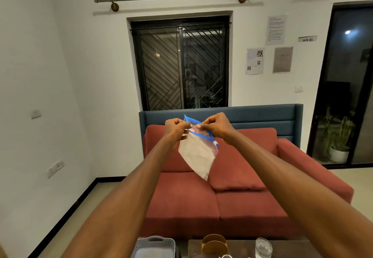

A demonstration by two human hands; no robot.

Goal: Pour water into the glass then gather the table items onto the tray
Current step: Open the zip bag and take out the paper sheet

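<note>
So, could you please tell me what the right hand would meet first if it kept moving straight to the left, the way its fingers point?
Most likely the left hand: the right hand faces it across the zip bag both pinch.

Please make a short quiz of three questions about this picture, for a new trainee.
1. True or false: both hands pinch the top of the zip bag.
2. Which stands nearer the picture's right edge? A) the grey tray B) the glass
3. Fill in: the bag's zip strip is coloured ____.

Key:
1. True: the left hand and the right hand each pinch the bag's top, held up in front of the red sofa.
2. B
3. blue
</note>
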